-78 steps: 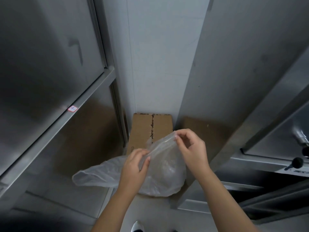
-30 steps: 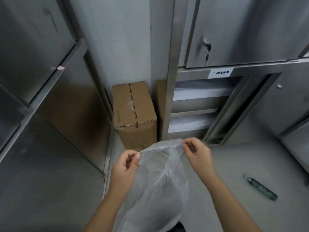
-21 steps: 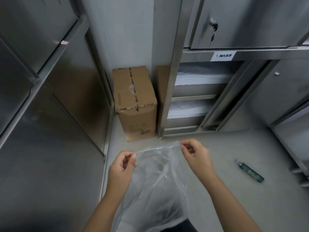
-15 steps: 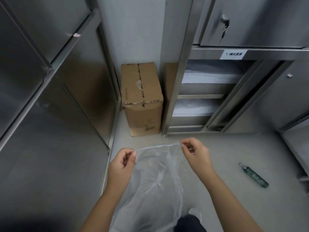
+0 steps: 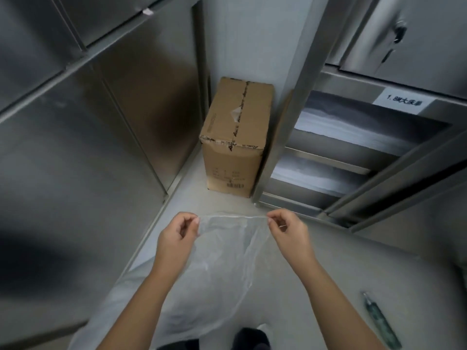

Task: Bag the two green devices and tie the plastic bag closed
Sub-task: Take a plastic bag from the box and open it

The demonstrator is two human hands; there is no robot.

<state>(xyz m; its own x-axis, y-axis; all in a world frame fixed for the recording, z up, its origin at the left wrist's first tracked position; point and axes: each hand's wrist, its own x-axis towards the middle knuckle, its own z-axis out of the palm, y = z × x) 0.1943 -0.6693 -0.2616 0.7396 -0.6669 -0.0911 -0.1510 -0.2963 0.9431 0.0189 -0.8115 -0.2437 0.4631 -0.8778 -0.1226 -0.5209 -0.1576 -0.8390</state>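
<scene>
A thin clear plastic bag (image 5: 222, 269) hangs in front of me, its top rim stretched between my hands. My left hand (image 5: 177, 236) pinches the left end of the rim and my right hand (image 5: 288, 233) pinches the right end. The bag looks empty. One slim dark green device (image 5: 381, 322) lies on the grey floor at the lower right, well clear of both hands. No second green device is in view.
A taped cardboard box (image 5: 235, 137) stands on the floor in the corner ahead. Steel cabinet panels (image 5: 75, 147) wall off the left. To the right is a steel shelf unit (image 5: 353, 152) with a white label (image 5: 404, 101). My shoes (image 5: 252, 337) show at the bottom edge.
My view has swung down from the wall to the floor. My hands have drawn apart, stretching the bag's rim wider. The green device now lies lower right in view.
</scene>
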